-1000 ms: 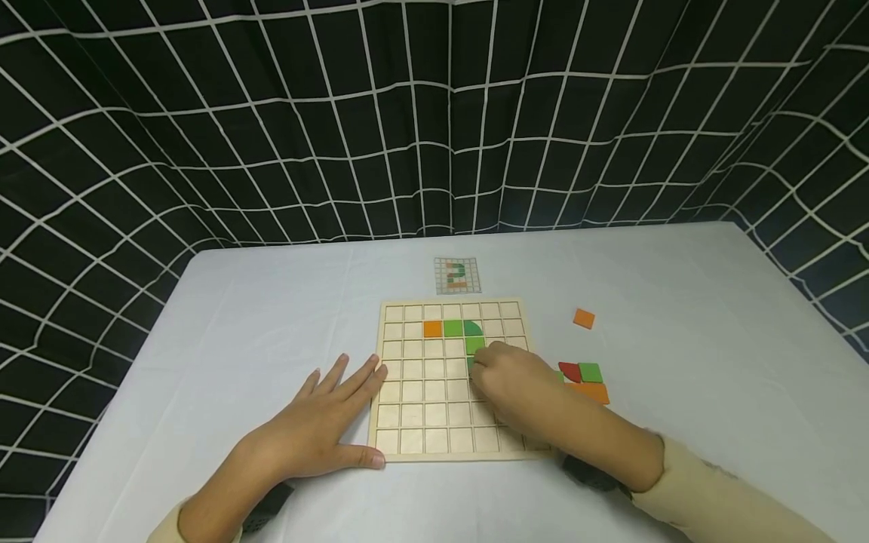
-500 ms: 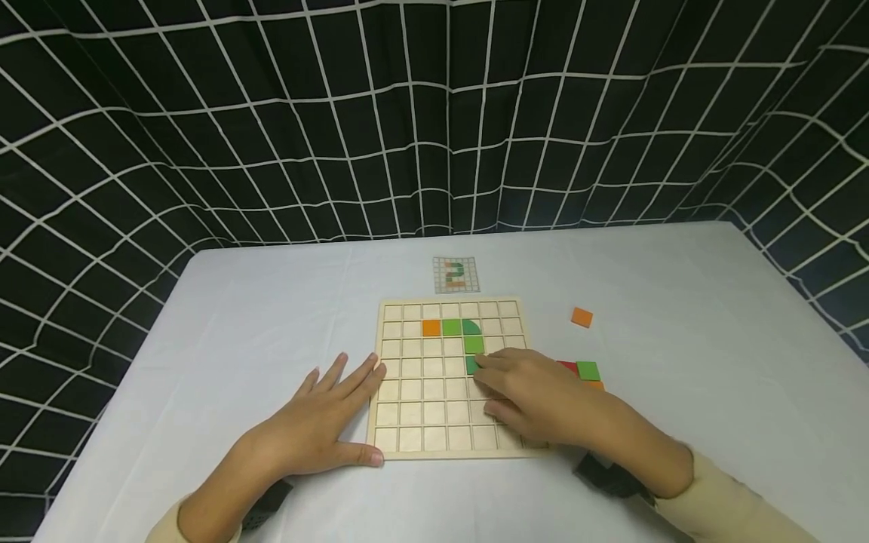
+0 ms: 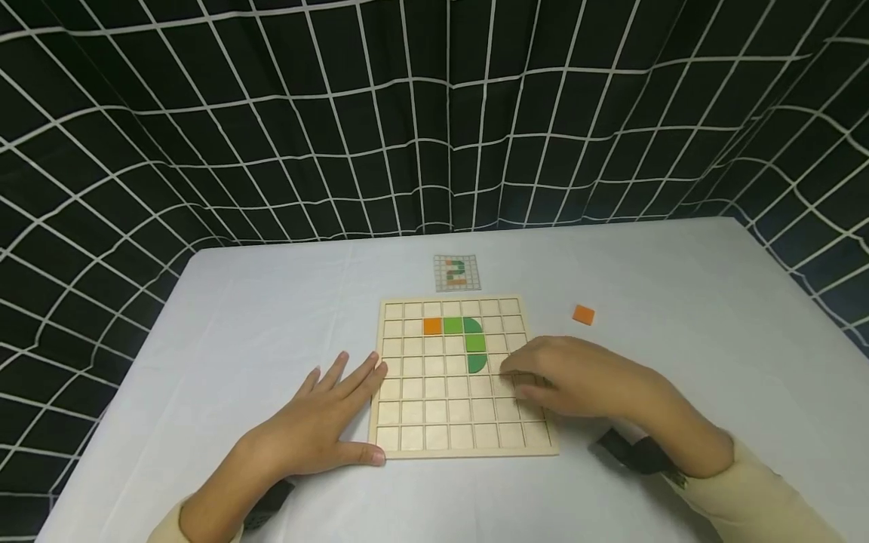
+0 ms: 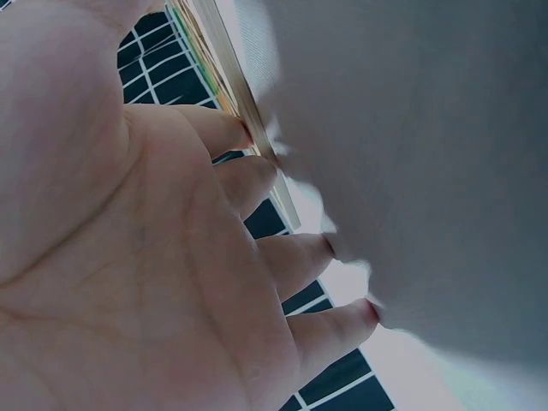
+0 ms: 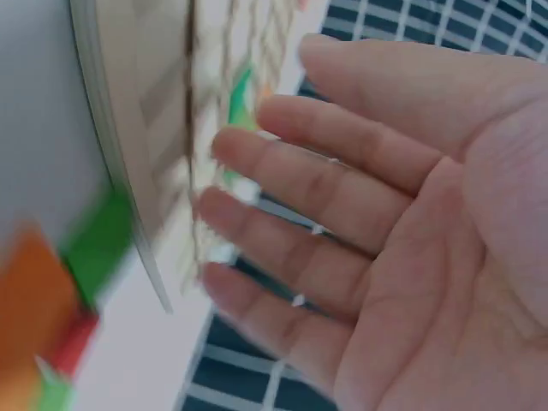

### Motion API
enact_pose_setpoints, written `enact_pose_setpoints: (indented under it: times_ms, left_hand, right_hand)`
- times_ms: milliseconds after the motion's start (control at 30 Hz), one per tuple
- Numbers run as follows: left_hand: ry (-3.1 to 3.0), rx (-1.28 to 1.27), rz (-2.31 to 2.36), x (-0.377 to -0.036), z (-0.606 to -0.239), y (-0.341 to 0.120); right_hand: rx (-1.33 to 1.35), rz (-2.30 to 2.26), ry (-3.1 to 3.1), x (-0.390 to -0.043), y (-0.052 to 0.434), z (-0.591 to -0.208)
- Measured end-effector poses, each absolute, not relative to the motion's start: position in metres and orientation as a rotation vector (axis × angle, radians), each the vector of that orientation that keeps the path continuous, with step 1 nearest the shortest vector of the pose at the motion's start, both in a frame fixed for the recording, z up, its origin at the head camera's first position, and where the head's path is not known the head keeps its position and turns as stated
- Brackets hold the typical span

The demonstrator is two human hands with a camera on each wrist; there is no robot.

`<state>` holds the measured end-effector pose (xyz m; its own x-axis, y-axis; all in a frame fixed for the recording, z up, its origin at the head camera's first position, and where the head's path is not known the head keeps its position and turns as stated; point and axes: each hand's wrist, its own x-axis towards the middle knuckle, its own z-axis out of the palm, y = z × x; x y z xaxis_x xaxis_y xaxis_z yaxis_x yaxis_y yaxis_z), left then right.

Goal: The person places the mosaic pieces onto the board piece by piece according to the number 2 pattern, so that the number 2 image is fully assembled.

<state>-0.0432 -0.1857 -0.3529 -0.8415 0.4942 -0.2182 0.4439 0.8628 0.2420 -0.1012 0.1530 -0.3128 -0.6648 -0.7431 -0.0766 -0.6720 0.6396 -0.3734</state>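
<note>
A wooden grid board (image 3: 434,422) lies on the white table. On it sit an orange tile (image 3: 432,326), a light green tile (image 3: 452,326), a dark green quarter-round (image 3: 473,326), another green tile (image 3: 475,343) and a dark green rounded piece (image 3: 477,363). My left hand (image 3: 339,411) lies flat on the table, its fingers (image 4: 257,184) against the board's left edge (image 4: 231,94). My right hand (image 3: 543,377) hovers over the board's right edge with relaxed fingers (image 5: 282,171) and holds nothing. It hides the loose tiles beside the board in the head view.
A small pattern card (image 3: 457,273) lies beyond the board. One orange tile (image 3: 583,314) sits alone to the right. The right wrist view shows blurred orange (image 5: 34,291), green (image 5: 98,244) and red (image 5: 73,342) tiles beside the board's edge (image 5: 111,154). A black gridded curtain surrounds the table.
My right hand has let go of the dark green rounded piece, now lying in its cell, and drawn back to the right. The left hand has not moved.
</note>
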Motion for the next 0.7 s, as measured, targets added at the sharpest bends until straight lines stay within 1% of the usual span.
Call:
enact_pose_setpoints:
  times_ms: [167, 267, 367, 700]
  left_hand:
    - [2.756, 0.708, 0.262, -0.044, -0.351, -0.184]
    - [2.752, 0.702, 0.265, -0.044, -0.350, -0.184]
    - [2.750, 0.704, 0.277, -0.044, -0.351, -0.184]
    - [2.761, 0.705, 0.259, -0.044, -0.352, -0.184]
  right_hand:
    - [-0.597, -0.161, 2.756, -0.109, 0.185, -0.301]
    - [-0.402, -0.054, 2.678, -0.113, 0.196, -0.304]
    - [-0.355, -0.101, 2.594, -0.118, 0.197, -0.311]
    - [-0.492, -0.271, 2.643, -0.129, 0.197, -0.319]
